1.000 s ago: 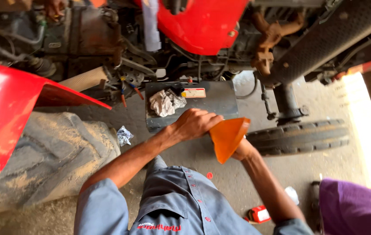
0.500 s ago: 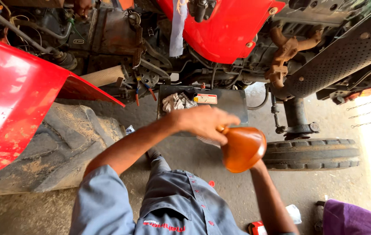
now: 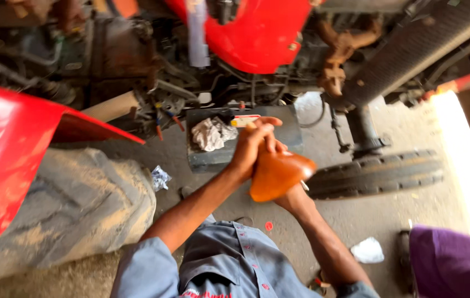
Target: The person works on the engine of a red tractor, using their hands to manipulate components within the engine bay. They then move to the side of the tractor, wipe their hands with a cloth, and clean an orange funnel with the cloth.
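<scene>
At far left a red fender (image 3: 8, 160) sits above a dusty rear tyre (image 3: 75, 215), both larger in view than half a second ago, as the camera has moved in. Just right of the tyre a scrap of foil (image 3: 160, 177) lies on the ground. Above it runs the dark engine (image 3: 108, 60), with a red hood (image 3: 262, 33) further right.

In the middle a black battery (image 3: 279, 132) stands on the ground with a crumpled rag (image 3: 211, 133) on its top. The left hand (image 3: 254, 146) comes up from the lower left on a bare forearm, wrist bent, fingers curled tight around the narrow neck of an orange funnel (image 3: 279, 174). Earlier the left hand lay flatter over the funnel's rim; now it has closed into a fist on the spout, and the funnel has tipped so that its wide mouth faces down and right. The funnel is held in the air, in front of the battery's right part.

The right hand (image 3: 293, 198) reaches up from the lower right, and sits under the funnel's bowl, largely hidden by it; it touches the funnel, but how its fingers grip cannot be told.

Right of the hands a front tyre (image 3: 378, 174) lies across the ground. A white scrap (image 3: 368, 251) lies near the right forearm, and a purple cloth (image 3: 455, 265) fills the bottom right corner.
</scene>
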